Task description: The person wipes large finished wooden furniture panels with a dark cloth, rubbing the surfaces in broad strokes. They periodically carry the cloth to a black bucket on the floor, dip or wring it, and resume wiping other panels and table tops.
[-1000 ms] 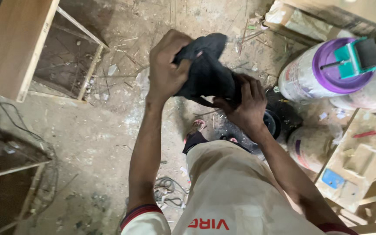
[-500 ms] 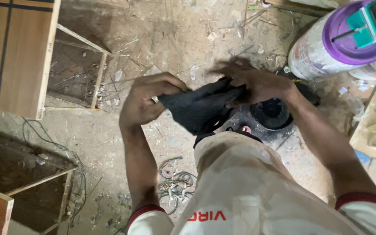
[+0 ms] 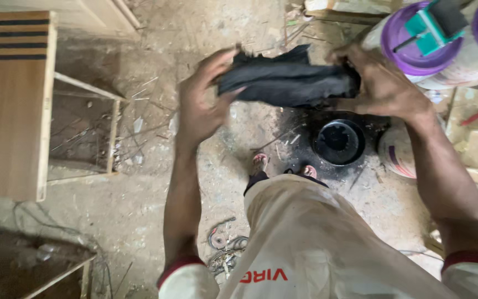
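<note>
A black, stained cloth (image 3: pixel 291 80) is stretched sideways between both hands above a dusty floor. My left hand (image 3: pixel 203 102) grips its left end, fingers curled over the fabric. My right hand (image 3: pixel 380 83) pinches the right end, bunched at the fingers. Below the cloth a round black container (image 3: pixel 338 142) sits on a dark-stained patch of floor, just ahead of my feet (image 3: pixel 283 166).
A wooden cabinet panel with dark stripes (image 3: pixel 9 105) and an open wooden frame (image 3: pixel 87 135) lie at the left. White buckets with purple lids (image 3: pixel 410 41) stand at the top right, a teal tool on one. Wood offcuts (image 3: pixel 474 144) lie at the right; wire scraps (image 3: pixel 222 246) near my legs.
Both hands have moved apart and pulled the bunched cloth out into a wider strip. The view has shifted so the black container now shows under the cloth.
</note>
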